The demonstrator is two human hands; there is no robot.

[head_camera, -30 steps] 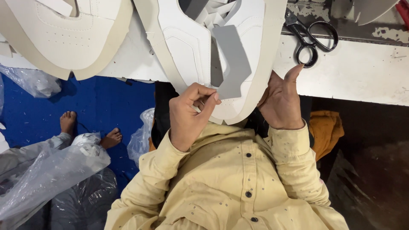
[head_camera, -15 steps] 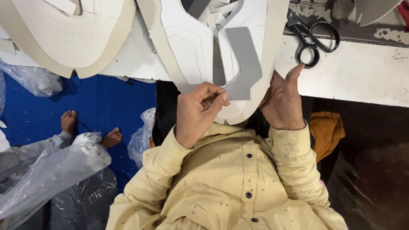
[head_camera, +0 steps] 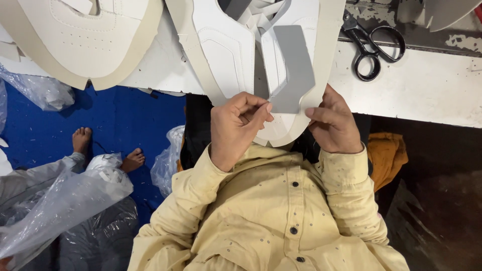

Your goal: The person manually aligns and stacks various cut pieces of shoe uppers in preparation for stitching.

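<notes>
A white shoe upper [head_camera: 228, 55] with a beige border lies flat over the edge of the worktable. On it sits a grey curved piece [head_camera: 293, 70]. My left hand [head_camera: 238, 128] is closed, pinching the lower end of the grey piece between thumb and fingers. My right hand [head_camera: 334, 125] grips the beige edge of the upper from the right, thumb on top. Both wrists wear pale yellow sleeves.
A second white shoe upper [head_camera: 80, 40] lies at the top left. Black scissors [head_camera: 371, 47] rest on the worn white table [head_camera: 427, 90] at the top right. Another person's bare feet [head_camera: 83, 140] and clear plastic bags [head_camera: 55, 206] are on the blue floor at left. Orange cloth [head_camera: 386, 155] hangs under the table.
My left hand has shifted right and down along the grey piece, which now lies further right on the upper. My right thumb has come down onto the upper's edge.
</notes>
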